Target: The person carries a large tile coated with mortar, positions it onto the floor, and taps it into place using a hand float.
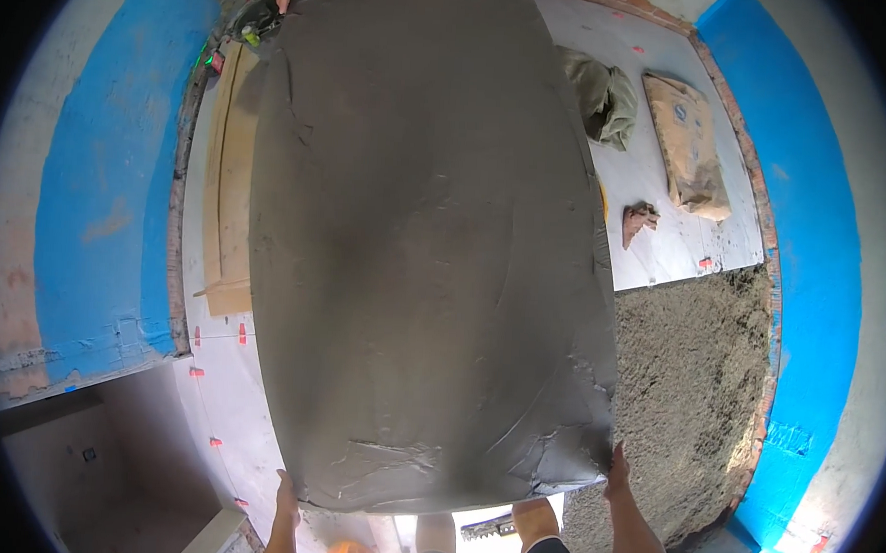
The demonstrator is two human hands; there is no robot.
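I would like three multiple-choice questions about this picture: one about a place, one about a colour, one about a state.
1. Where does the filled paper sack lie?
A. on the white tiled floor, upper right
B. on the mortar bed
C. on the big slab

2. What colour is the coating on the walls?
A. green
B. blue
C. yellow

3. How is the big slab held?
A. it lies flat with no hands on it
B. by one hand only
C. by both hands at its near edge

Answers: 1 A, the sack rests on white tiles. 2 B, both side walls show blue. 3 C, the left hand and right hand grip the near corners.
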